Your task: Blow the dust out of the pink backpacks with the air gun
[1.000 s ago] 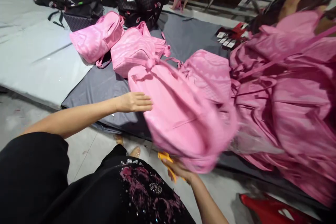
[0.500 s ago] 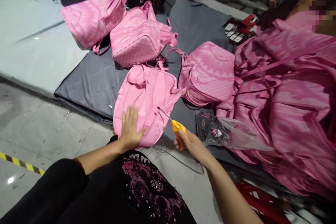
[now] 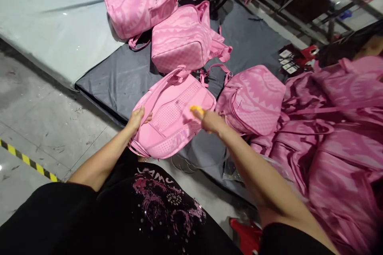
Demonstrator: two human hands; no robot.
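A pink backpack lies back-side up on the near edge of a dark grey mat, its perforated padding facing me. My left hand grips its left edge, fingers curled round the fabric. My right hand is closed on yellow-handled scissors and hovers over the backpack's right side; the blades are hidden and the hand is blurred.
Three more pink backpacks lie on the mat behind. A big heap of pink bags fills the right. Card tags lie at the back. Grey floor with a yellow-black stripe is left; a red object is below.
The backpack swung down onto the mat edge. My left hand shifted from its flat face to gripping its left edge. My right hand moved up over it with the scissors.
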